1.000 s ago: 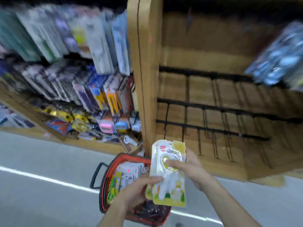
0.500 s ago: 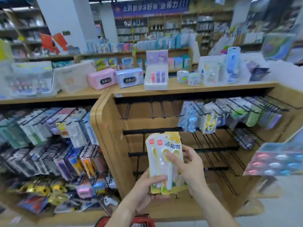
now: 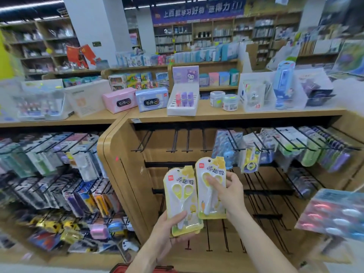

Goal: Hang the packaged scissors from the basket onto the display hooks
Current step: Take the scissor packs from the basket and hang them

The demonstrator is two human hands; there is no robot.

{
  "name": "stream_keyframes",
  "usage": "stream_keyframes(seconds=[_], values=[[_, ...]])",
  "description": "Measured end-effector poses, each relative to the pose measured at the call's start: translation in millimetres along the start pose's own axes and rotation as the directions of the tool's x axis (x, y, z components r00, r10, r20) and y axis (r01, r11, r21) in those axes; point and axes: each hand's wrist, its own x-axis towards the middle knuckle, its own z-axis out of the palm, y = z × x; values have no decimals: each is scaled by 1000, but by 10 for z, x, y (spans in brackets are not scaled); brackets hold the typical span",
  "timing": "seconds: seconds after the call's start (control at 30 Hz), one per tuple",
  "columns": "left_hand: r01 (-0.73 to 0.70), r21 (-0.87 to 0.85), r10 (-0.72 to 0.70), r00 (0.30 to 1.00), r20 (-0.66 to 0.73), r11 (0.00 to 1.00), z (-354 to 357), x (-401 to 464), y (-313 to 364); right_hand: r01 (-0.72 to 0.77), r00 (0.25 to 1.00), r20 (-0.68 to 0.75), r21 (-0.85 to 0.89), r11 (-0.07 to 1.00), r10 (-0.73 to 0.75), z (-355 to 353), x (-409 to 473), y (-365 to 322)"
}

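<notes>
My left hand (image 3: 167, 231) grips one scissors pack (image 3: 182, 200) low, my right hand (image 3: 229, 191) pinches another pack (image 3: 210, 186) before the empty hooks (image 3: 174, 142); I risk missing its small hang hole and dropping it.

Left hand: the left hand (image 3: 167, 231), at about 6 o'clock, grips the lower end of a yellow scissors pack (image 3: 182, 200), thumb across its front.
Right hand: the right hand (image 3: 229, 194), just right of centre, pinches a second scissors pack (image 3: 211, 186), held higher, its edge overlapping the first.
Hooks: bare black display hooks (image 3: 175, 142) stick out at 12 o'clock above the packs.
Basket: a red basket rim (image 3: 122, 268) shows at 6 o'clock.
Shelf top: pink clock box (image 3: 120, 100) at 11 o'clock.
</notes>
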Motion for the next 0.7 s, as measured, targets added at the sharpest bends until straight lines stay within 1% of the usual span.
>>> stream_keyframes(seconds=[0.13, 0.27, 0.47, 0.6, 0.7], values=[[10, -19, -11, 998, -57, 1000, -145, 67, -57, 26, 999, -19, -76, 997, -28, 141, 368, 72], [-1, -22, -1, 996, -93, 1000, -219, 107, -76, 29, 998, -55, -101, 995, -35, 241, 591, 155], [-18, 22, 20, 998, -57, 1000, -239, 181, -17, 27, 996, -81, -192, 981, -43, 371, 961, 343], [-13, 47, 15, 999, -41, 999, -243, 253, 26, -11, 992, -118, -365, 931, -35, 565, 1448, 307], [-12, 54, 12, 1000, -12, 998, -216, 292, 73, -48, 986, -159, -552, 832, -48, 635, 1772, 324]])
